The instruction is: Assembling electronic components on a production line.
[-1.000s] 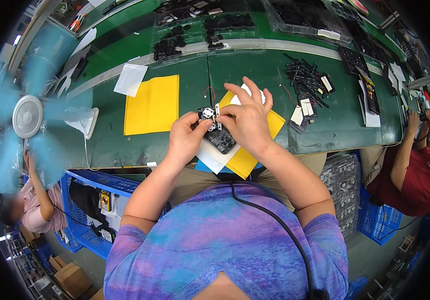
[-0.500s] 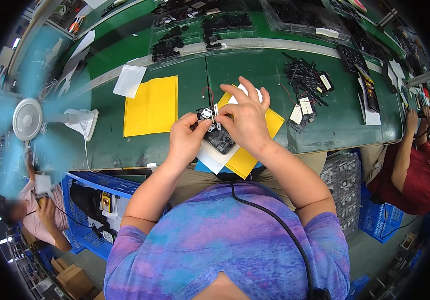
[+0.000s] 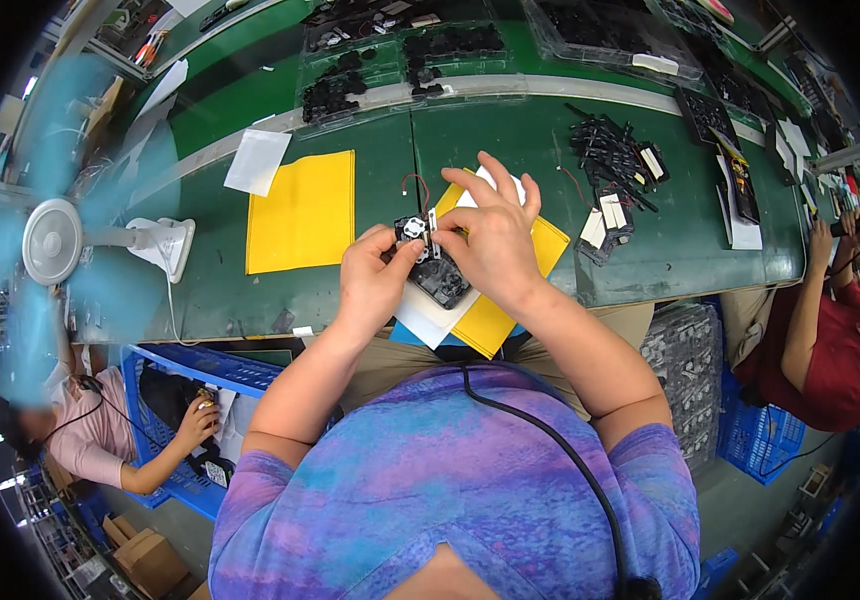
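Observation:
A small black plastic assembly (image 3: 442,282) is held at a tilt between my hands over the bench's near edge. On its upper part sit a white round-centred piece (image 3: 413,229) and a narrow silvery strip (image 3: 433,218). A thin red wire (image 3: 425,183) curls up from its top. My left hand (image 3: 370,278) is closed on the assembly's left side, thumb beside the white piece. My right hand (image 3: 498,245) pinches at the strip with thumb and forefinger, its other fingers raised. The fingertips partly hide the contact. Beneath lie a white sheet (image 3: 422,308) and a yellow sheet (image 3: 495,322).
On the left stand a yellow sheet (image 3: 300,215) and a spinning fan (image 3: 52,240). Black parts (image 3: 610,150) are heaped on the right; trays (image 3: 350,85) of parts line the back. A co-worker's hand (image 3: 198,425) reaches into a blue crate (image 3: 205,365).
My hands and the assembly stay almost in place. At the left, the co-worker's hand has moved right into the blue crate, onto a small yellow-and-black item.

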The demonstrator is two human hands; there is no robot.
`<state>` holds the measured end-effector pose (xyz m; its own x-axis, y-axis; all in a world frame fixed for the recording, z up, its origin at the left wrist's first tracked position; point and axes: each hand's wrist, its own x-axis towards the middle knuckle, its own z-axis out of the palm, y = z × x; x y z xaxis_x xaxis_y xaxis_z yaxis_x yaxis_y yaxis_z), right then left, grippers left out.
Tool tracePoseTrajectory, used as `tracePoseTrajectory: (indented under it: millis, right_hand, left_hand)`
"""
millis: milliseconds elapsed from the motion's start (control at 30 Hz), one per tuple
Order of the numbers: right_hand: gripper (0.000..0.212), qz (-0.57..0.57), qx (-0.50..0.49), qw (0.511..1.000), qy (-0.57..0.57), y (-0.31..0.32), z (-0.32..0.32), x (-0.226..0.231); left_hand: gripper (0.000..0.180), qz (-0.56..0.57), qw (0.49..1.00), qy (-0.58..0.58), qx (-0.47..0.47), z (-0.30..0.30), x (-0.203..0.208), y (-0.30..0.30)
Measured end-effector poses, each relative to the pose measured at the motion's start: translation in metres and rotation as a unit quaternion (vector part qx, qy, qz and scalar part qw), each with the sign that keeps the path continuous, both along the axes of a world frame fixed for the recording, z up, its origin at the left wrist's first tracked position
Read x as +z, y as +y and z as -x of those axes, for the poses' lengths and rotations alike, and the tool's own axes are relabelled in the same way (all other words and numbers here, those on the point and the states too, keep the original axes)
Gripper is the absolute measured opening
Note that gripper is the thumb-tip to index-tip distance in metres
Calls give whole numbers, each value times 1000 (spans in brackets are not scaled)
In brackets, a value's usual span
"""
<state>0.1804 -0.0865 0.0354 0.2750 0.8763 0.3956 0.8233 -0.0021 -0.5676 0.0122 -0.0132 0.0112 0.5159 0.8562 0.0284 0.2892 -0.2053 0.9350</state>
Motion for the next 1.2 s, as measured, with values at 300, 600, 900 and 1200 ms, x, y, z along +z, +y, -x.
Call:
tracePoseTrajectory:
  millis: [300, 600, 900, 1200]
  right_hand:
    - [4, -7, -3, 1000, 2, -1, 2, 1]
    - [3, -15, 2, 1000, 3, -2, 1, -2]
    - [7, 20, 29, 999, 7, -10, -6, -3]
    - [51, 33, 57, 983, 174, -42, -6, 32]
  left_hand:
    - [12, -41, 999, 8, -8, -2, 0, -2]
    - [11, -49, 999, 16, -5, -5, 0, 0]
    - [21, -176, 980, 86, -22, -17, 14, -1]
    - [15, -439, 890, 98, -75, -16, 27, -8]
